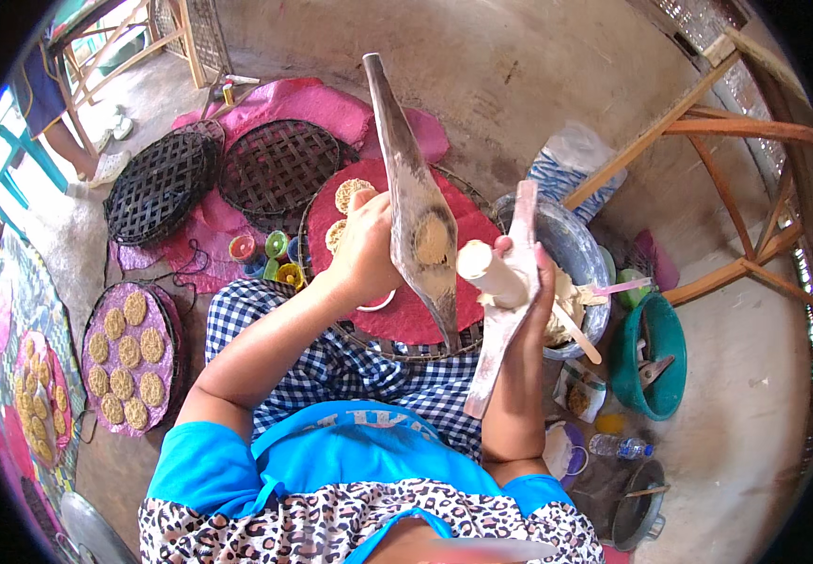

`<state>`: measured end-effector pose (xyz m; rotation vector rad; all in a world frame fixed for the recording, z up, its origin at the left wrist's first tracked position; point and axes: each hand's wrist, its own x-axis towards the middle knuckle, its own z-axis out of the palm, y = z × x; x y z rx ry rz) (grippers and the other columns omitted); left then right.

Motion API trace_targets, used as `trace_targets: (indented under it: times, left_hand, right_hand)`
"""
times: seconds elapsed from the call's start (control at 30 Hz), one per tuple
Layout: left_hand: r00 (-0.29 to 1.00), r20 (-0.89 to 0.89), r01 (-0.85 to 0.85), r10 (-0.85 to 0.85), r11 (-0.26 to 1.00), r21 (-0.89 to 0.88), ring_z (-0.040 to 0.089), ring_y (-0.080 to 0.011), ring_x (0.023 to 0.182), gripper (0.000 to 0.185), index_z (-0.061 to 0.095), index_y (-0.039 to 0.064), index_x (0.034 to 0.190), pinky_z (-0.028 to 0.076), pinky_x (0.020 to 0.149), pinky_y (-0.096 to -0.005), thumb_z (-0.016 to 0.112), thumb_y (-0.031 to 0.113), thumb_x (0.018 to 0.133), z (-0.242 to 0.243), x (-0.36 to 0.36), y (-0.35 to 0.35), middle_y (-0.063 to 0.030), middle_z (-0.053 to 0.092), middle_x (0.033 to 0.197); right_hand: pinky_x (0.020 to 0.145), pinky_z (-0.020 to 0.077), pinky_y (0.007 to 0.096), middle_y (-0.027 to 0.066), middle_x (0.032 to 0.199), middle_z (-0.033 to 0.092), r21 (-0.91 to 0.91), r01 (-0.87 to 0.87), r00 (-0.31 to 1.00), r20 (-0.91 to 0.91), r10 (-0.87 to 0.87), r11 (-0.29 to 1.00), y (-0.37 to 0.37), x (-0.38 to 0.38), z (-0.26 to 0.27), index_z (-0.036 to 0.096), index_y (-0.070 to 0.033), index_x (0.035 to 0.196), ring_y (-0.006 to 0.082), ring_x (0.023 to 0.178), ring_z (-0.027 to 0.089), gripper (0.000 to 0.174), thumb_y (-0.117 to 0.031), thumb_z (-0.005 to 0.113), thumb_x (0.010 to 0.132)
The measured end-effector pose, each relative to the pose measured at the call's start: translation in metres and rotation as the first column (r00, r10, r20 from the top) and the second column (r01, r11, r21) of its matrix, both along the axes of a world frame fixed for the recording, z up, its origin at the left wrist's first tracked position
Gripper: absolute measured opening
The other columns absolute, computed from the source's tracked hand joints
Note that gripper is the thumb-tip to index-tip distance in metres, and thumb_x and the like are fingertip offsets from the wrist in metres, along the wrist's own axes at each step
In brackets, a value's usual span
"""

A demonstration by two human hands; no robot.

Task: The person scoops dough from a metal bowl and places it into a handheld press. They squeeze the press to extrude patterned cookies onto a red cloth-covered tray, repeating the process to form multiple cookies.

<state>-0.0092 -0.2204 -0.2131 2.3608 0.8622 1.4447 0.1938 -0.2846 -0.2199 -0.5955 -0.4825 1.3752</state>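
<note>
My left hand (pixel 371 243) grips the socket half of a wooden dough press (pixel 417 176), held upright with its long handles pointing up and down. Pale dough (pixel 432 238) shows in its round opening. In my right hand (pixel 546 303) is the plunger half (pixel 508 310), its dough-smeared cylinder (pixel 487 268) facing the socket half but apart from it. Below both lies a woven tray (pixel 392 350) lined with a red sheet (pixel 350 282). Coiled strand-like dough rounds (pixel 351 194) rest on its left side. A white ring-like rim (pixel 380 304) is partly hidden behind my left hand.
Right of my hand, a metal basin (pixel 586 240) holds dough (pixel 565 310) and a wooden spatula (pixel 579 335). A green tub (pixel 678 374) stands beyond. Left are a tray of dough rounds (pixel 122 384), small colored containers (pixel 242 248) and dark woven trays (pixel 283 166). A person's leg (pixel 68 148) shows far left.
</note>
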Motion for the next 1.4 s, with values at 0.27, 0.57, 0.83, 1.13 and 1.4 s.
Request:
trace_targets:
  times: [0.27,0.57,0.83,1.13,1.4]
  left_hand:
    - [0.963,-0.234,-0.045,0.131,0.938,0.342,0.055,-0.0229,0.088,0.031,0.059,0.008,0.088,0.032,0.088,-0.0389,0.064,0.023,0.061,0.004,-0.033,-0.003,-0.0059,0.056,0.085]
    - [0.969,-0.240,0.111,-0.058,0.971,0.212,0.058,-0.0234,0.083,0.030,0.057,0.005,0.088,0.036,0.083,-0.0394,0.061,0.017,0.061,-0.022,-0.037,-0.017,-0.0090,0.058,0.084]
    - [0.927,-0.358,0.211,-0.115,0.947,0.244,0.056,-0.0176,0.084,0.022,0.061,0.015,0.076,0.032,0.085,-0.0440,0.065,0.018,0.055,-0.033,-0.037,-0.017,0.0013,0.057,0.077]
    - [0.752,0.655,0.421,0.076,0.710,-0.565,0.036,-0.0328,0.119,0.063,0.034,0.003,0.129,0.031,0.099,-0.0406,0.052,0.044,0.085,-0.073,-0.017,-0.058,-0.0186,0.037,0.125]
    - [0.026,1.000,0.761,-0.016,-0.648,-0.030,0.051,-0.0385,0.106,0.109,0.046,0.002,0.124,0.038,0.088,-0.0509,0.028,0.090,0.061,-0.068,0.006,-0.077,-0.0250,0.051,0.119]
  right_hand:
    - [0.074,0.0470,0.0278,0.0093,0.094,0.054,0.361,0.300,0.661,0.589,-0.465,0.883,-0.020,-0.048,0.035,0.038,0.002,0.129,0.0143,0.081,0.054,0.053,-0.013,0.055,0.082]
    - [0.078,0.0394,0.0361,0.0188,0.108,0.047,0.736,-0.131,0.160,0.677,-0.719,0.664,-0.039,-0.075,0.028,0.042,0.009,0.119,0.0239,0.090,0.047,0.055,-0.021,0.062,0.078]
    - [0.095,0.0375,0.0414,0.0277,0.123,0.043,0.249,-0.342,0.726,0.682,0.087,0.906,-0.002,-0.071,0.065,0.004,-0.007,0.142,0.0343,0.110,0.049,0.097,-0.019,0.060,0.064]
    - [0.099,0.0339,0.0438,0.0179,0.124,0.043,0.409,-0.605,0.758,0.559,0.337,0.683,0.043,-0.025,0.093,0.016,-0.003,0.139,0.0314,0.112,0.045,0.085,-0.042,0.058,0.077]
    - [0.107,0.0066,0.0597,0.0216,0.143,0.021,0.454,-0.821,0.561,0.528,0.638,0.346,0.086,-0.025,0.080,0.026,-0.001,0.137,0.0423,0.134,0.007,0.073,-0.029,0.060,0.078]
